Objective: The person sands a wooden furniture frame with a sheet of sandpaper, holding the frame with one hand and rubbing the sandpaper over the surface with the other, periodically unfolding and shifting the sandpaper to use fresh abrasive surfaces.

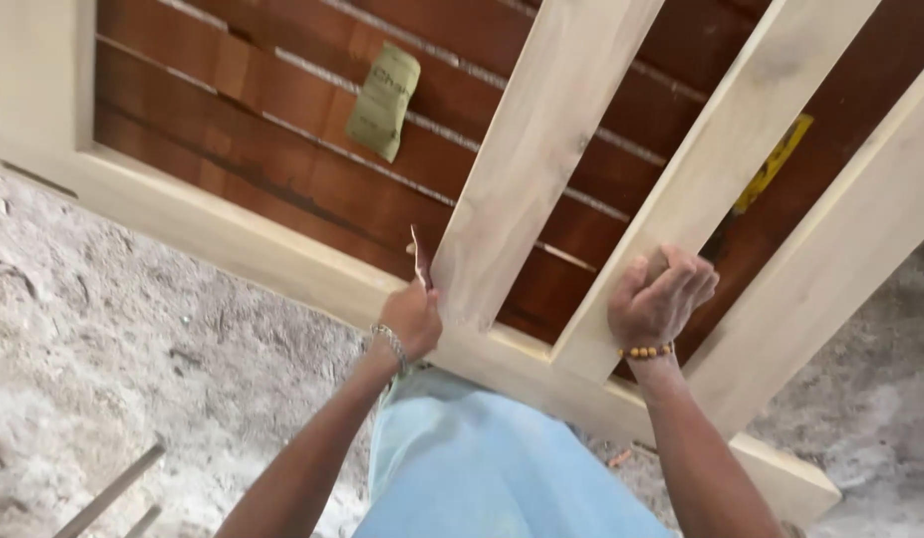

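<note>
A crumpled olive-green paper label (384,101), roughly rectangular and creased, lies in the upper centre-left of the frame against the dark reddish-brown slatted wooden panel (282,110), and a narrow yellow strip tag (776,159) shows at the upper right, partly hidden between two pale uprights. The left hand (414,319), at lower centre with a silver chain bracelet (390,342) on its wrist, has its fingers closed tight on a small thin sheet (420,259) — pale on one face, brownish on the other, possibly sandpaper — which stands up from the fist right at the left edge of the pale unfinished wooden slat (541,149) that runs diagonally to the top of the frame. The right hand (661,297), at centre right with an amber bead bracelet (646,352), curls its fingers partway closed around the edge of the second pale wooden slat (726,149), gripping it near its lower end. Both slats join the pale wooden bottom rail of the frame (233,234), smooth and bare-grained, which crosses from upper left to lower right. Beneath it lies a rough, grey, gritty concrete floor (113,349), and light blue cloth over the person's legs (482,468) fills the bottom centre.
</note>
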